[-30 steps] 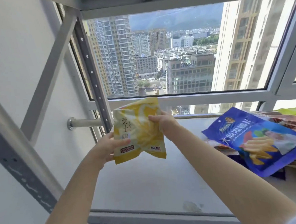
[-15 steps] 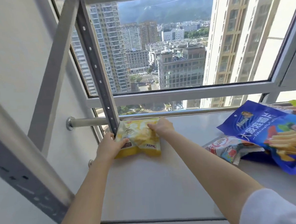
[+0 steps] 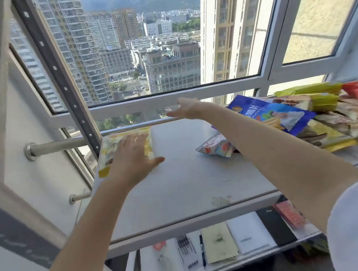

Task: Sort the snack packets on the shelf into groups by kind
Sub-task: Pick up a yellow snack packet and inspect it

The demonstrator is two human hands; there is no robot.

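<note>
While the flat left hand (image 3: 133,157) half-hides the yellow packet (image 3: 111,148), the blurred right hand's (image 3: 184,109) grip looks wide.

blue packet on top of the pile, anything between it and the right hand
Nothing visible. The right hand hangs open in the air above the shelf, to the left of the blue packet, with only bare shelf and air between them. The left hand lies flat on the yellow packet.

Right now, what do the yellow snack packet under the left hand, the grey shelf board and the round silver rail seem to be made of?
Yellow snack packet: apparently thin plastic film, glossy and printed, slightly crinkled.
Grey shelf board: smooth matt surface, perhaps painted metal or laminate; I cannot tell which.
Round silver rail: probably brushed metal, with a soft highlight along it.
</note>
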